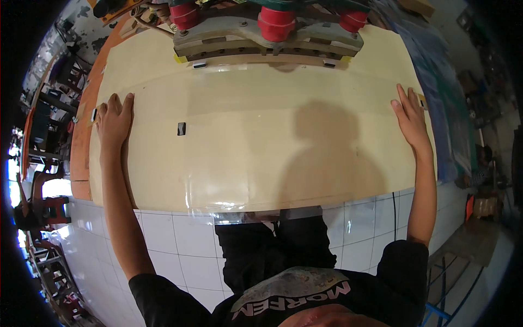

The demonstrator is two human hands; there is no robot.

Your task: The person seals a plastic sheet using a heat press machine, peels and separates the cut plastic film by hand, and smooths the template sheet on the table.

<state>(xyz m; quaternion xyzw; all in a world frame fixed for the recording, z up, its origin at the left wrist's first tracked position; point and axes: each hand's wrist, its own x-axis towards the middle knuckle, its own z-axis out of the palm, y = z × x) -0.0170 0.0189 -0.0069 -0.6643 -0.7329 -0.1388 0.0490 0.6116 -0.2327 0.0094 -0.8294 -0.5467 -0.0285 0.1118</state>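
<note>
Nearest, at the bottom of the frame, the person's black shirt and dark trousers stand over a white tiled floor. Both forearms run up from the lower edge to a wide cream sheet covered by a glossy clear film, whose shiny near edge curls just above the tiles. The sheet fills the middle of the frame and lies on an orange counter, seen along the left side.

The left hand lies open and flat, palm down, on the sheet's left edge at centre left. The right hand is likewise open and flat, fingers stretched out, pressing on the sheet's right edge at centre right. Neither hand grips anything. A small dark tab sits on the sheet, near the left hand but apart from it.

Farther off, at the top centre, a grey press head with 3 red cylinders sits over the sheet's far edge.

The step in hand looks like smoothing and squaring the sheet under the press. The next move probably calls for even pressure from both palms, so the film stays unwrinkled.
</note>
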